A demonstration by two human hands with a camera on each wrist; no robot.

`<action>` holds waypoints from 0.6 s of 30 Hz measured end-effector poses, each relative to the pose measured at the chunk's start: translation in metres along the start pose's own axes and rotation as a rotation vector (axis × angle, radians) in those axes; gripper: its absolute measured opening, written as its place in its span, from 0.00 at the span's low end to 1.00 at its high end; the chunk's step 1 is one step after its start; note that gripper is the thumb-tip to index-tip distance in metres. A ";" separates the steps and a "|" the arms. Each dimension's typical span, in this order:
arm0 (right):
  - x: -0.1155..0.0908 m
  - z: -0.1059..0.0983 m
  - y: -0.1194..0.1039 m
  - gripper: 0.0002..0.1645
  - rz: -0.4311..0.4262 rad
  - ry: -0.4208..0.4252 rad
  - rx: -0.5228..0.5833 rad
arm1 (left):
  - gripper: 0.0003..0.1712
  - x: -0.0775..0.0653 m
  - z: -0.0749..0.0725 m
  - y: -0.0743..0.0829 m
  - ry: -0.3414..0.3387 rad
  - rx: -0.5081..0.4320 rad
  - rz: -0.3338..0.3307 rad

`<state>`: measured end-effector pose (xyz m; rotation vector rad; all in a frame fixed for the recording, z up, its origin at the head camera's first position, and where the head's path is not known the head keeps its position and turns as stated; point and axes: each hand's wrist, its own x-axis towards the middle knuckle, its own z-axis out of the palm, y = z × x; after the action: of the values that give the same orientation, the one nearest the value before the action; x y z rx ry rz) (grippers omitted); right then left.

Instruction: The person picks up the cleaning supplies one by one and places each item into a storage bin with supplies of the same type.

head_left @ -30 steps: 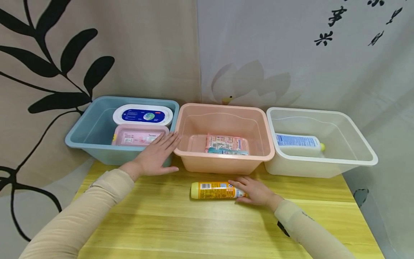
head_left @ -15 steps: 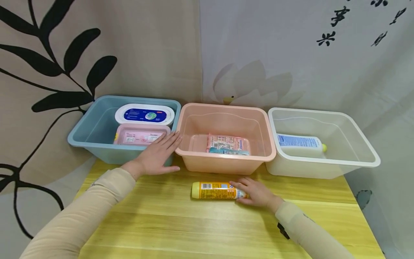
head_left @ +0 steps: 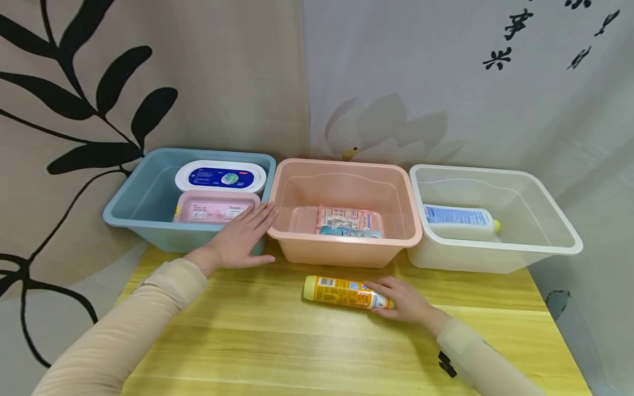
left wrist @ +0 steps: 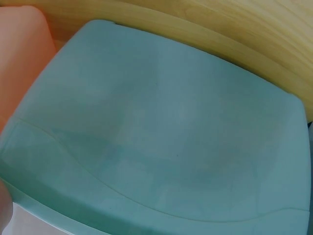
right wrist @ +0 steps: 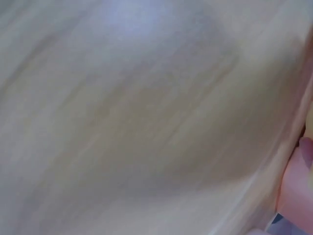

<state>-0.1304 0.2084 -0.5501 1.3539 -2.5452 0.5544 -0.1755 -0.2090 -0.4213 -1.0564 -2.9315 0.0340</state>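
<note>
My right hand (head_left: 406, 301) holds the right end of a yellow-orange bottle (head_left: 342, 291), thumb on the near side and fingers over the far side. The bottle lies on its side, slightly slanted, close over the wooden table. My left hand (head_left: 238, 239) rests with straight fingers where the blue bin (head_left: 148, 223) meets the pink bin (head_left: 342, 242). A white wipes tub (head_left: 220, 176) and a pink-lidded tub (head_left: 213, 207) sit in the blue bin. The left wrist view is filled by the blue bin's wall (left wrist: 171, 98); in the right wrist view, part of a hand (right wrist: 296, 191) shows at the edge.
Flat pink and blue packets (head_left: 346, 220) lie in the pink bin. On the right, a white bin (head_left: 505, 247) holds a white bottle (head_left: 458, 223) with a yellow-green cap. The bins stand in a row along the table's (head_left: 277, 352) back, before a printed curtain (head_left: 238, 71).
My right hand has shifted right and slightly nearer, drawing the yellow-orange bottle with it; the bottle has turned to a slant. My left hand stays put.
</note>
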 end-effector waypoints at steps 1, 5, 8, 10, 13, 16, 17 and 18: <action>-0.002 -0.002 0.000 0.35 -0.003 0.013 -0.006 | 0.57 0.000 0.000 0.000 -0.003 -0.003 -0.003; -0.011 -0.010 -0.002 0.32 -0.016 0.071 -0.026 | 0.57 -0.001 0.000 0.001 -0.013 -0.003 -0.009; -0.017 -0.016 -0.003 0.31 -0.023 0.115 -0.027 | 0.57 -0.001 0.000 0.001 -0.016 0.003 -0.010; -0.020 -0.022 -0.004 0.30 -0.025 0.141 -0.023 | 0.57 -0.001 0.000 0.001 -0.014 0.006 -0.010; -0.024 -0.031 -0.004 0.30 -0.023 0.179 -0.032 | 0.57 -0.001 0.000 0.000 -0.004 0.002 -0.010; -0.027 -0.042 -0.003 0.31 -0.018 0.216 -0.054 | 0.57 -0.002 0.000 0.000 -0.001 -0.002 -0.008; -0.028 -0.046 -0.003 0.31 -0.017 0.234 -0.064 | 0.57 -0.001 0.000 0.000 0.001 0.000 -0.006; -0.029 -0.049 -0.003 0.31 -0.016 0.244 -0.070 | 0.57 -0.001 0.000 0.000 0.000 0.002 -0.004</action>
<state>-0.1117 0.2490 -0.5146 1.2011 -2.3342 0.5827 -0.1743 -0.2096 -0.4216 -1.0499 -2.9330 0.0369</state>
